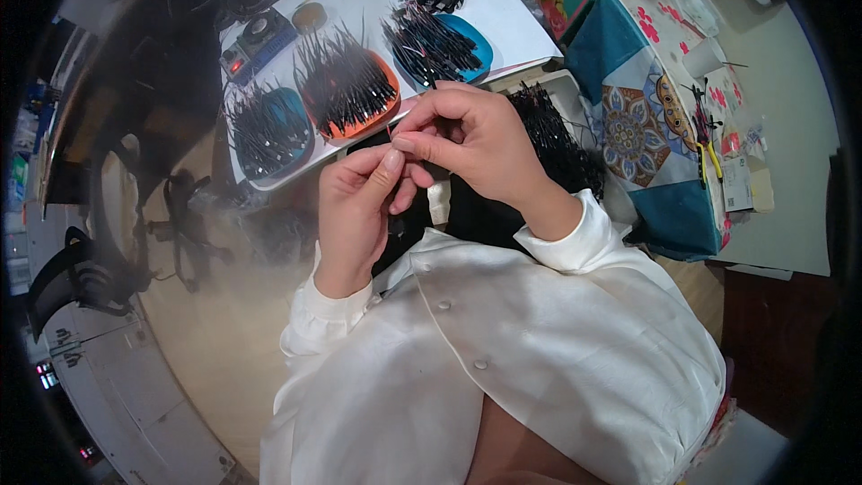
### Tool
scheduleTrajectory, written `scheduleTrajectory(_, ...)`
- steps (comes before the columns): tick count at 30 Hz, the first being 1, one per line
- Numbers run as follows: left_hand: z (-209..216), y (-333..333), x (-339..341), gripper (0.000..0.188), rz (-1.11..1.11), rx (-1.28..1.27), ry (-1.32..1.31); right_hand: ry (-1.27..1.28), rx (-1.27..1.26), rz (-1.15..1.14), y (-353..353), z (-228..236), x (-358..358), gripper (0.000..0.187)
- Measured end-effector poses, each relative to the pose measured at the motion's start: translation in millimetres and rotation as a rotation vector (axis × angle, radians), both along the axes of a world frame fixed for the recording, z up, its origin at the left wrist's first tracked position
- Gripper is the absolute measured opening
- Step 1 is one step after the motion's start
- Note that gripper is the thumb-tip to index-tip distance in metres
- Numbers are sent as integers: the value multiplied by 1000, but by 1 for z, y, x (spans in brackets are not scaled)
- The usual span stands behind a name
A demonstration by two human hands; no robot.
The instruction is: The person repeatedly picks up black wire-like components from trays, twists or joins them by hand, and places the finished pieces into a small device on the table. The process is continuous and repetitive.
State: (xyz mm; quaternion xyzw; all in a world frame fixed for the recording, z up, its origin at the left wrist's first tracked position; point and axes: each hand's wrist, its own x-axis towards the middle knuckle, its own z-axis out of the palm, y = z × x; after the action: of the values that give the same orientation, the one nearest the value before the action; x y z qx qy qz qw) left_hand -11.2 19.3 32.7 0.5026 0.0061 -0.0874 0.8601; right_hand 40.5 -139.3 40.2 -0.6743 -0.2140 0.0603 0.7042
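Note:
My left hand (352,202) and my right hand (471,133) meet in front of my chest, fingertips almost touching. Both pinch with thumb and forefinger around a thin wire (390,131), of which only a short dark and reddish bit shows; the fingers hide the rest. Just beyond them, bundles of black wires (341,81) with shiny ends lie on an orange plate (395,106). More black wires (260,130) cover a blue plate (301,117) at the left, and others (426,45) rest on a second blue plate (478,40) farther right.
The plates stand on a white table (516,22), with a small device with a red light (256,40) at its left. A tray of black wires (557,139) sits beside my right arm. On a patterned cloth (628,126) at the right lie yellow-handled pliers (709,157).

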Motion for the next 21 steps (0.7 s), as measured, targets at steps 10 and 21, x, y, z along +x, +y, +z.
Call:
scheduleTrajectory(10,-7,18,-7,23,-262,-392,57,293,343,215,6,-6,-11,9)
scheduleTrajectory(21,3,24,-42,26,-368,-322,49,244,262,300,0,12,-46,11)
